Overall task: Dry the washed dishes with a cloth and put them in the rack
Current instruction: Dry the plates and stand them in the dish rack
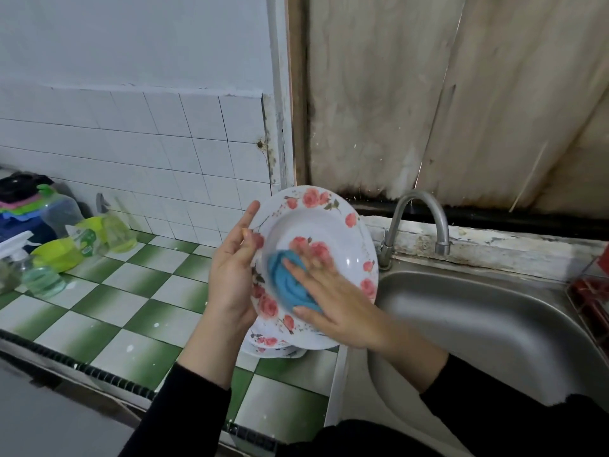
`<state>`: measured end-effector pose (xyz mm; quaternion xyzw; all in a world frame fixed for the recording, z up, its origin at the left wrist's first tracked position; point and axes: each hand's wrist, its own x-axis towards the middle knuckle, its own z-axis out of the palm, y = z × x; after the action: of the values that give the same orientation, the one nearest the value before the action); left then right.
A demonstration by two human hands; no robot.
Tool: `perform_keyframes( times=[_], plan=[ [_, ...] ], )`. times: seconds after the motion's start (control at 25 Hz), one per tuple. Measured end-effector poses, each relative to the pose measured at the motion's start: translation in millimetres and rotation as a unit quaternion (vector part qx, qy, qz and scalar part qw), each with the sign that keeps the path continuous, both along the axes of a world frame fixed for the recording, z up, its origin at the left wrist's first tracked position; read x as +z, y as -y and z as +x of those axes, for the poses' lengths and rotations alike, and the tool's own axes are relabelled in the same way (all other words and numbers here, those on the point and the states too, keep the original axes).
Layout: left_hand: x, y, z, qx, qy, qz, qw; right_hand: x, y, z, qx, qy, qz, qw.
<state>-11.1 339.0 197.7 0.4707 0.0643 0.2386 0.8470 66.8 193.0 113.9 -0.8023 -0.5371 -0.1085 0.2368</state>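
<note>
A white deep plate (316, 225) with pink rose prints is held tilted on edge above the counter. My left hand (230, 268) grips its left rim, thumb on the front. My right hand (333, 298) presses a crumpled blue cloth (286, 282) against the plate's inner face with straight fingers. Below the held plate, more rose-print plates (273, 346) lie stacked on the counter, mostly hidden. A red wire rack (590, 295) shows at the right edge beside the sink.
A steel sink (478, 328) with a curved tap (418, 219) lies to the right. The green-and-white tiled counter (131, 291) carries soap bottles (99, 237), a spray bottle (14, 250) and stacked plastic containers (23, 206) at far left. Tiled wall behind.
</note>
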Motion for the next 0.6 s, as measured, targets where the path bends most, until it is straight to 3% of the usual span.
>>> perform_keyframes(
  times=[0.16, 0.2, 0.28, 0.4, 0.48, 0.6],
  plan=[
    [-16.0, 16.7, -3.2, -0.021, -0.028, 0.005, 0.999, 3.3, 17.2, 42.9, -0.232, -0.05, 0.09, 0.967],
    [-16.1, 22.2, -2.3, -0.035, -0.024, 0.012, 0.999, 11.0, 7.2, 36.6, -0.223, -0.071, 0.129, 0.964],
    [-11.8, 24.7, 0.0, -0.051, -0.014, 0.005, 0.999, 23.8, -15.5, 7.3, -0.111, -0.116, 0.145, 0.976],
    [-7.7, 8.6, -2.5, -0.042, -0.007, -0.012, 0.999, 6.7, -10.4, -21.5, 0.03, -0.037, 0.03, 0.998],
    [-8.9, 0.3, -6.1, -0.019, -0.02, 0.002, 1.0, -12.1, 10.8, 4.3, -0.026, 0.053, 0.036, 0.998],
    [-10.2, 6.6, -10.5, -0.023, -0.03, 0.01, 0.999, -7.3, 23.0, 42.8, -0.2, -0.008, 0.131, 0.971]
  ],
)
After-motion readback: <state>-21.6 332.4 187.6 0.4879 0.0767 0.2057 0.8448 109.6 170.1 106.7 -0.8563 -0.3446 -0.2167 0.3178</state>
